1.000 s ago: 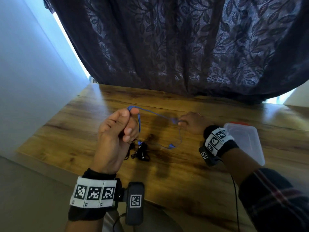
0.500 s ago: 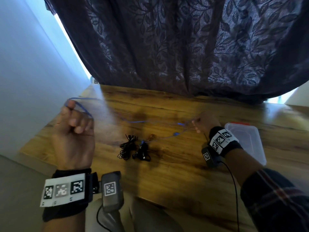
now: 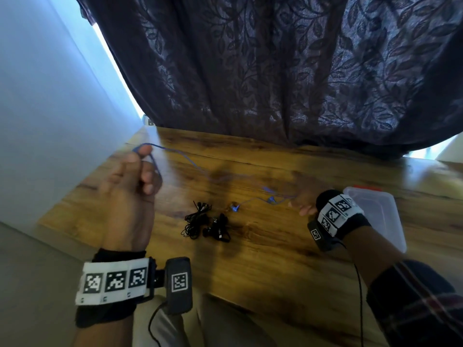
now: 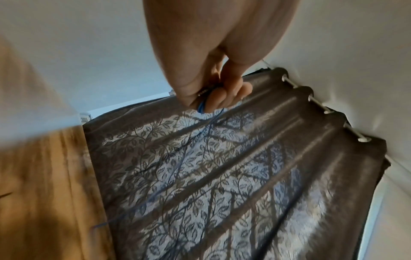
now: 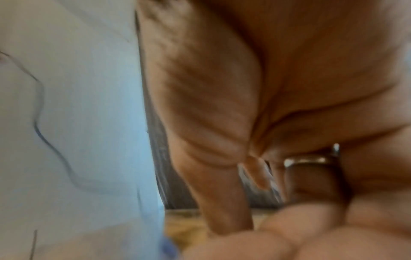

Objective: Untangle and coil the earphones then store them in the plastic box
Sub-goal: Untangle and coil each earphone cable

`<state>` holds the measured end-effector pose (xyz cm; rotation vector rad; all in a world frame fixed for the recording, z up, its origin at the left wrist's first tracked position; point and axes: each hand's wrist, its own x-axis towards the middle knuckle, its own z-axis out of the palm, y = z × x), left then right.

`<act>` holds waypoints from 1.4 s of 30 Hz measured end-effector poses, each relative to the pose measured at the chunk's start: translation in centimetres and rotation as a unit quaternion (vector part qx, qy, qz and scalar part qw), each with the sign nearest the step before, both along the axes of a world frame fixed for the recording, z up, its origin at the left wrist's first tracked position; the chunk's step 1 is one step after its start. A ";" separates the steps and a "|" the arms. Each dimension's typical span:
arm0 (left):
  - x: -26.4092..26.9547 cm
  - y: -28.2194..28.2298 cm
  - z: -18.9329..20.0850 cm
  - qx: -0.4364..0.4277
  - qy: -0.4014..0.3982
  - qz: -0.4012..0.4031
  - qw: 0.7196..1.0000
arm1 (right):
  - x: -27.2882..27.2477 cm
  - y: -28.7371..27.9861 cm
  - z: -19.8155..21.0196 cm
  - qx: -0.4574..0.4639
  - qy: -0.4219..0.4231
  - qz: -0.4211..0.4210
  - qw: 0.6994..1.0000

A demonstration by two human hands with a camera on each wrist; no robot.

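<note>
Blue earphones (image 3: 200, 169) stretch across the wooden table (image 3: 275, 266) between my two hands. My left hand (image 3: 144, 159) is raised at the left and pinches a loop of the blue cord; in the left wrist view its curled fingers (image 4: 213, 100) grip that cord (image 4: 201, 108). My right hand (image 3: 304, 209) is low by the table, just left of the plastic box (image 3: 375, 216), and holds the other end, with two blue earbuds (image 3: 270, 199) hanging near it. The right wrist view is blurred; there, thumb and curled fingers (image 5: 229, 202) press together.
A tangled heap of black earphones (image 3: 208, 225) lies mid-table below the blue cord. A dark patterned curtain (image 3: 275, 71) hangs behind the table and a pale wall (image 3: 37, 108) stands at the left. The translucent box has a red edge at its far side.
My left hand swung out left with the cord, then came back a little to the right. The right hand dropped lower toward me, and the blue cord now sags more.
</note>
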<state>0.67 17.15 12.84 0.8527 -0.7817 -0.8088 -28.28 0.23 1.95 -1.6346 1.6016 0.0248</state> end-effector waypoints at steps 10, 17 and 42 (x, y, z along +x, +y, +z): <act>-5.6 -0.2 -2.0 0.086 -0.068 -0.114 0.987 | 6.9 7.7 8.3 -0.196 -0.360 0.231 0.882; -6.1 0.8 -1.6 0.088 -0.007 -0.206 0.975 | 9.1 9.7 6.8 -0.223 -0.438 0.116 0.863; -5.2 0.7 -2.0 0.025 -0.179 -0.207 0.962 | 8.4 12.3 5.9 -0.127 -0.409 0.125 0.895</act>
